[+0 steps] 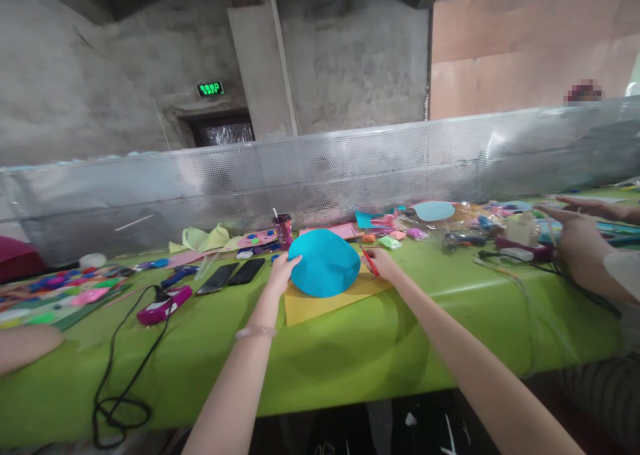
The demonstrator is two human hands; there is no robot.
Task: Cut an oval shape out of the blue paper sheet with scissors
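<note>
My left hand (285,270) pinches the left edge of a round sheet of blue paper (325,265), thumb on top. The disc is tilted up above a yellow sheet (305,308) that lies on the table. Right of the disc, my right hand (381,263) is closed on red-handled scissors (369,260), whose blades point up and away from me. Whether the blades touch the paper I cannot tell.
A green-covered table (310,368) runs below a perforated metal panel (320,175). Two phones (246,271), a lidded cup with a straw (283,230) and a purple power strip (164,306) with a black cable lie leftward. Other people's hands (575,222) are at the right.
</note>
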